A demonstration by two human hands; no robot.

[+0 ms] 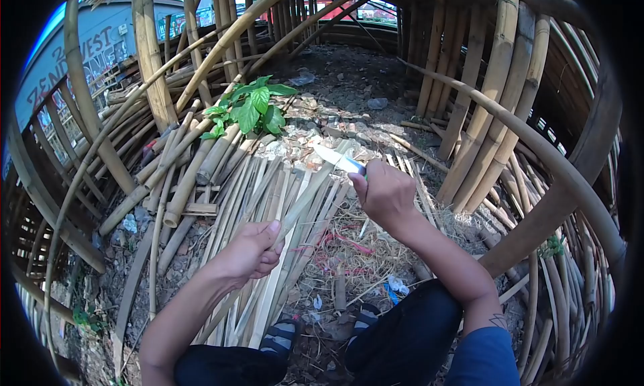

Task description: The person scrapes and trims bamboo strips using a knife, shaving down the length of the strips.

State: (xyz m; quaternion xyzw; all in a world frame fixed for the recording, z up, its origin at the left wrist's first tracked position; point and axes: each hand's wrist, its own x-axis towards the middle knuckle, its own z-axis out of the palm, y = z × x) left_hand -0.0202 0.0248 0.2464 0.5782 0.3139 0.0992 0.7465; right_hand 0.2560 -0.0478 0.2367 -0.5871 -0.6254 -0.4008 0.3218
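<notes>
Watching from here, main risk is the knife (344, 162) skidding: the blade lies across the strip (306, 199) near its far end, and a knot or a twist in the grain could throw it off line. Left hand (249, 252) is clenched round the near end of the strip, right hand (389, 193) is closed on the knife handle. Any stroke pulled back along the strip runs toward the left fingers and thumb, both bare, then the knees. Strip looks to be held up in the air above the pile (258, 198), no block under it, so it could flex or roll if the left grip slips. Split edges could also splinter into the palm. Footing's loose too: sandals (278, 338) on rubble, straw (355, 258) and pink string (349, 244) close by, could snag a foot. Can't make out: whether the edge is biting or just resting, glare washes out the blade. Most of the handle is inside the right fist, near tip of the strip is lost in the left. Legs are cut off by the frame, lettering on the wall (100, 33) is partly behind poles (153, 57).
</notes>
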